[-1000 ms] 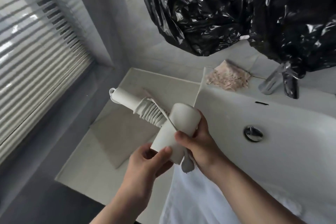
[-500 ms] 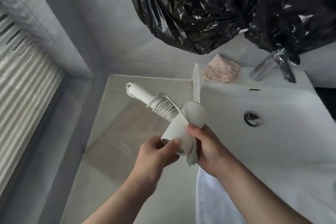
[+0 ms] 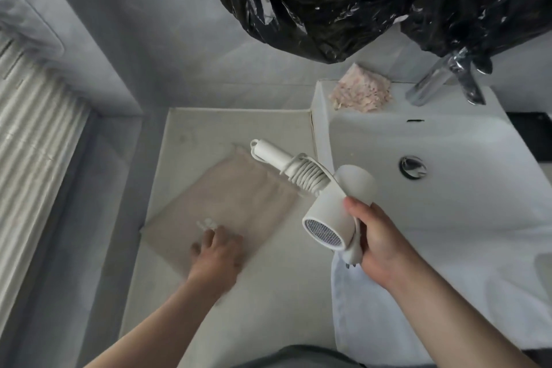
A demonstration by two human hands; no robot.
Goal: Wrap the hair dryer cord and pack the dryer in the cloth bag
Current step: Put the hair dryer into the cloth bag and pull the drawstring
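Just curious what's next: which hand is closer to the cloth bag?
Left. The left hand is over the cloth bag; the right hand holds the hair dryer off to its right.

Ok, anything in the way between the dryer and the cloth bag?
Nothing visible. The dryer, in the right hand, is beside the bag, which lies flat under the left hand; no opening shows.

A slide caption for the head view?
Right hand holds the cord-wrapped hair dryer; left hand is at the cloth bag.
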